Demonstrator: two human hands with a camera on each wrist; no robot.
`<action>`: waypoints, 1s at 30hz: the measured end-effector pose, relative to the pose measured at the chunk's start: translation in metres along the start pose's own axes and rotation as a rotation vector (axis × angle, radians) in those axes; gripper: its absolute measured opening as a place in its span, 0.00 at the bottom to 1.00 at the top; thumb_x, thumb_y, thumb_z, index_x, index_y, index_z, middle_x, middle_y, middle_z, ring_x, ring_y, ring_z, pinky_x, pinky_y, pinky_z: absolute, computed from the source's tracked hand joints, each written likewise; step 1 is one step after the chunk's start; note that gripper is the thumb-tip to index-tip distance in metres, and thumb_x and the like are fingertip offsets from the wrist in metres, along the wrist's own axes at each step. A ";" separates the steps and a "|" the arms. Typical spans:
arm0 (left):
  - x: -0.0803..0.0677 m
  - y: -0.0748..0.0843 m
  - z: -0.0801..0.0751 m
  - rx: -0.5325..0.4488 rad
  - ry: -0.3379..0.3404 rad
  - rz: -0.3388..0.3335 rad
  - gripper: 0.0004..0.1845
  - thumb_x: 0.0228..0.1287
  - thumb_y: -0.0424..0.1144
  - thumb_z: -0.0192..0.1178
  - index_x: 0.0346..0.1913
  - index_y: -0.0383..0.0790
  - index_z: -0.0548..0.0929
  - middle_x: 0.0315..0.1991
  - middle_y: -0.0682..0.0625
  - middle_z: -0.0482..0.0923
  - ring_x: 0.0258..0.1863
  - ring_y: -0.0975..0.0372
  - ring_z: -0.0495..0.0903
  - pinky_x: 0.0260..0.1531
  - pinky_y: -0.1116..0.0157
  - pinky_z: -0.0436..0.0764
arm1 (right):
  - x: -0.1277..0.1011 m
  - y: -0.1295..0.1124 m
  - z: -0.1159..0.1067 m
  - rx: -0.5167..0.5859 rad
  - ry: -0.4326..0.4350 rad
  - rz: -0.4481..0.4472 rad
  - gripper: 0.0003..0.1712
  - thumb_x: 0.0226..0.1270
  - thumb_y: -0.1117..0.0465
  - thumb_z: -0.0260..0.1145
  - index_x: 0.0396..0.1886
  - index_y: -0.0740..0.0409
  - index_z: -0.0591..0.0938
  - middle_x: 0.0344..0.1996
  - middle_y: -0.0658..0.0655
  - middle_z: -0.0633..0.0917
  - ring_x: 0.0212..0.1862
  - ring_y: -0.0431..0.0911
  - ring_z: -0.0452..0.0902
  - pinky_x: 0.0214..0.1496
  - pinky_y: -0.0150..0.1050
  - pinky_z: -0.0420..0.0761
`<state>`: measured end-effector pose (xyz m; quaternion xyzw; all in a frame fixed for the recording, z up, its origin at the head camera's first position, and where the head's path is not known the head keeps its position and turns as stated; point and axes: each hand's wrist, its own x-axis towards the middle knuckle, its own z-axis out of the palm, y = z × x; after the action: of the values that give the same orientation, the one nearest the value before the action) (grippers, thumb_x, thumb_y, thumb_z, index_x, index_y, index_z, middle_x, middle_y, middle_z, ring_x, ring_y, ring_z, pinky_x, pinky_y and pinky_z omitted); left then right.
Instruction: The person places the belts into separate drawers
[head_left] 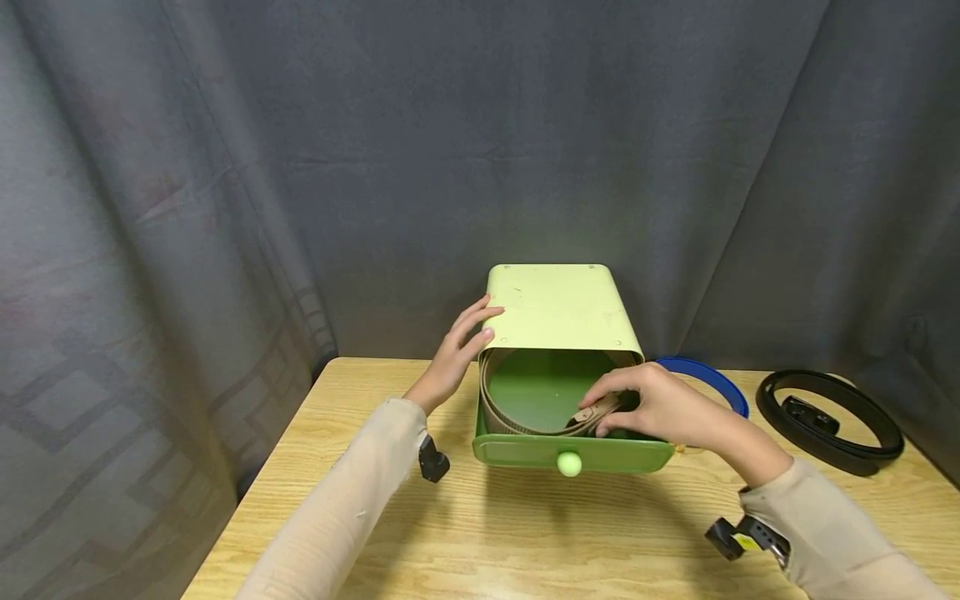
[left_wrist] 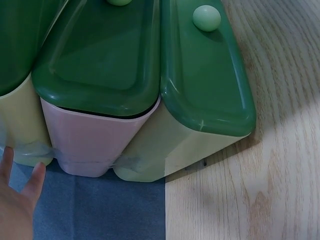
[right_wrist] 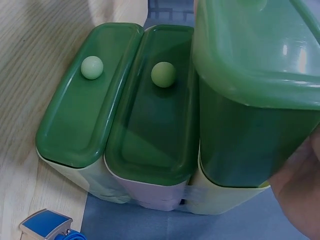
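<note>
Left hand: the left hand (head_left: 459, 350) rests with straight, relaxed fingers against the left upper edge of the drawer cabinet (head_left: 558, 310); this grip is wide and holds nothing. In the left wrist view only a palm edge and fingertips (left_wrist: 17, 200) show, just beside the cabinet's lower corner.
Right hand: the right hand (head_left: 660, 404) reaches into the open drawer (head_left: 540, 392) from its right side, fingers curled down onto the tan belt (head_left: 517, 421). It pinches the belt's end at the buckle; this grip is narrow and closed on the strap.
Tan belt: coiled in a loop along the inside wall of the drawer, directly under and to the left of the right hand.
Drawer: pulled out toward the person, its dark green front and pale round knob (head_left: 569, 463) just below the right hand.
Drawer cabinet: pale green top, standing on the wooden tabletop (head_left: 525, 542) between the two hands; the wrist views show three stacked green drawer fronts (right_wrist: 150, 120).
Black belt: the black belt (head_left: 828, 421) lies coiled on the tabletop, well to the right of the right hand.
Blue belt: the blue belt (head_left: 708, 382) curves just behind the right hand; its buckle end (right_wrist: 47, 226) shows in the right wrist view.
Backdrop: a grey curtain (head_left: 300, 167) hangs behind both hands.
</note>
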<state>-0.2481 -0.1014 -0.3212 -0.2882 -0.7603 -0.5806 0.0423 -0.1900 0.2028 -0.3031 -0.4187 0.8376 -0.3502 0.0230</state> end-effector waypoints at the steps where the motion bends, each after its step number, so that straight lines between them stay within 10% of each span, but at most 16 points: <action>1: 0.000 0.000 0.000 0.001 -0.001 -0.003 0.23 0.78 0.36 0.45 0.71 0.32 0.67 0.79 0.41 0.44 0.77 0.51 0.43 0.71 0.41 0.49 | -0.001 0.000 0.000 0.004 0.010 -0.017 0.15 0.59 0.68 0.73 0.46 0.57 0.87 0.41 0.53 0.87 0.34 0.37 0.85 0.38 0.35 0.84; 18: 0.001 0.000 0.000 0.010 0.003 0.007 0.23 0.78 0.37 0.46 0.71 0.32 0.67 0.79 0.41 0.45 0.77 0.51 0.44 0.71 0.41 0.49 | -0.013 -0.009 0.003 -0.119 0.298 -0.210 0.23 0.51 0.74 0.76 0.46 0.51 0.88 0.43 0.48 0.87 0.45 0.39 0.83 0.45 0.30 0.81; 23: 0.008 -0.022 0.001 0.003 0.014 0.021 0.23 0.79 0.38 0.46 0.72 0.36 0.67 0.79 0.45 0.45 0.77 0.53 0.43 0.71 0.41 0.48 | -0.018 -0.021 0.012 -0.140 0.449 -0.252 0.26 0.47 0.77 0.76 0.46 0.51 0.88 0.43 0.50 0.88 0.47 0.38 0.82 0.52 0.25 0.77; 30: 0.012 -0.038 0.003 0.007 0.045 0.040 0.22 0.79 0.41 0.47 0.71 0.44 0.70 0.78 0.53 0.48 0.76 0.59 0.46 0.71 0.45 0.52 | -0.023 -0.035 0.024 -0.112 0.649 -0.388 0.13 0.62 0.58 0.73 0.41 0.63 0.88 0.39 0.56 0.89 0.47 0.39 0.82 0.54 0.27 0.77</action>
<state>-0.2761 -0.1001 -0.3496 -0.2899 -0.7553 -0.5833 0.0722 -0.1435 0.1912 -0.3063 -0.4374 0.7241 -0.4162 -0.3333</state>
